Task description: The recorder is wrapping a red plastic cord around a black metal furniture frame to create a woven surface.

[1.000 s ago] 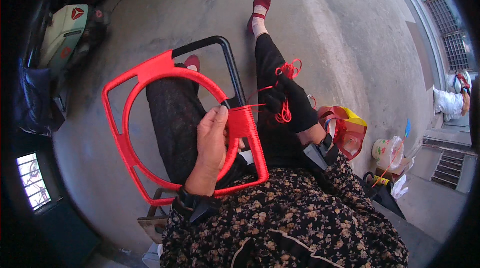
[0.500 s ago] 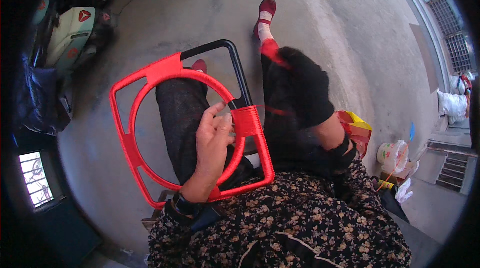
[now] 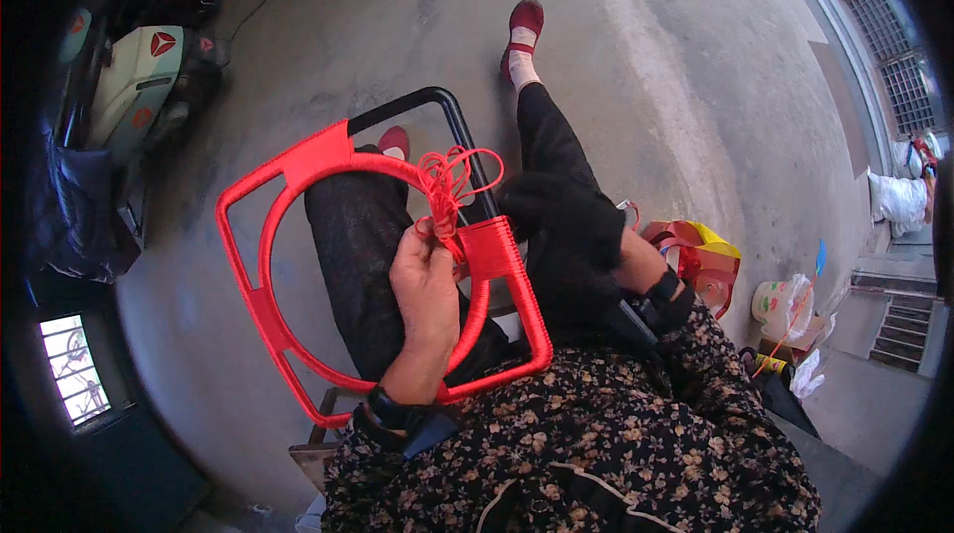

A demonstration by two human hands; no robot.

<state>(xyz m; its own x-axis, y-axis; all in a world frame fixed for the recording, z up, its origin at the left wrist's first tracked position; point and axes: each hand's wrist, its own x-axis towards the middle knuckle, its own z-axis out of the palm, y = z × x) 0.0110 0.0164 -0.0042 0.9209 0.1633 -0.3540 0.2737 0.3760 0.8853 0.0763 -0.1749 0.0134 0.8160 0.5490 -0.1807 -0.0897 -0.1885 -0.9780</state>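
The person sits with a red frame [image 3: 298, 265] resting across the lap, and most of this frame is already covered with tight red cord. The upper right corner [image 3: 452, 111] is bare black metal. The left hand [image 3: 427, 280] is closed on the inner ring of the frame, and its fingers also pinch the cord where a loose bundle of red loops [image 3: 452, 180] stands up just above the thumb. The right hand [image 3: 566, 245] wears a dark glove and lies against the right bar of the frame, beside the thickly wrapped block [image 3: 492, 245]. It is probably closed on the bar or on the cord, but the glove hides the fingers, so one cannot tell for sure.

The main risk is the loose loops. They lie over each other in a small tangle, and a quick pull could make a knot there. If the left fingers relax, the last turns beside the wrapped block could slip and become slack, and the wrapping would show gaps. The frame is held only by the lap and the two hands, so a strong pull to one side could tip it toward the concrete floor [image 3: 298, 56]. The thick glove may also catch a strand without the person feeling it.
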